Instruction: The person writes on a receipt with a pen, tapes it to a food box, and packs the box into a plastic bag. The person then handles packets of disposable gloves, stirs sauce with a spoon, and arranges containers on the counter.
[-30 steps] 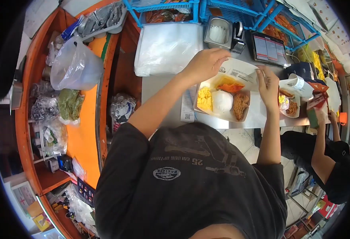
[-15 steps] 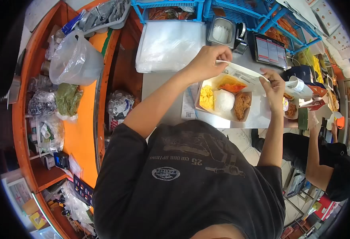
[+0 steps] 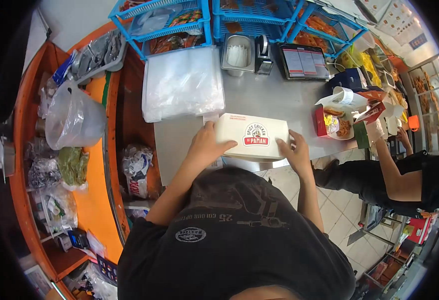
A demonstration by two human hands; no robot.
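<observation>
A white food box [image 3: 252, 137] with a red and black chicken logo lies closed near the front edge of the metal counter [image 3: 259, 97]. My left hand [image 3: 207, 145] grips its left end, thumb on the lid and fingers at the side. At the right end, my right hand [image 3: 294, 152] holds the box in the same way. The food inside is hidden by the lid. Part of a paper slip shows under the box's left side.
Clear plastic bags [image 3: 182, 85] are stacked behind the box. A metal container [image 3: 238, 54], a tape dispenser [image 3: 263, 56] and a tablet [image 3: 304, 62] stand at the back. On the right, a co-worker's gloved hand [image 3: 375, 131] is near an open food box [image 3: 322, 122].
The box was open with egg, rice and chicken showing; its lid is now down. Both my hands have moved from the raised lid to the box's ends. The view has shifted.
</observation>
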